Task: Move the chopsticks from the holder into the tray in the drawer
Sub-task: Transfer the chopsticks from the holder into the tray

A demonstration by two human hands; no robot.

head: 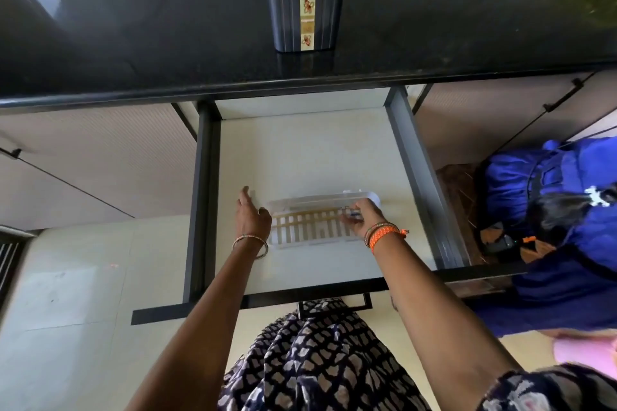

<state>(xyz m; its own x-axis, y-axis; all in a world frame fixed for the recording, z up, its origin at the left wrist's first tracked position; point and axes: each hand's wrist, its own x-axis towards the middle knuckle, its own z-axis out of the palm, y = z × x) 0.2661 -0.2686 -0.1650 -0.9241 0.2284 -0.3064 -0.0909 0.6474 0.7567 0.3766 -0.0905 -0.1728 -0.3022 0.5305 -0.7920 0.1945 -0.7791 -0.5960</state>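
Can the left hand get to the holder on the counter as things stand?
Probably yes. The left hand is open by the tray, holding nothing. The holder stands alone on the counter above the open drawer, nothing between.

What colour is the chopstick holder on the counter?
The holder is dark grey-blue with a cream flowered stripe, seen in the head view.

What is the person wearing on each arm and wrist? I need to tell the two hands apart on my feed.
Both forearms are bare. The left hand has one thin metal bangle at the wrist. The right hand has thin bangles plus an orange braided thread band with a loose end. A dark patterned sleeve shows at the right upper arm.
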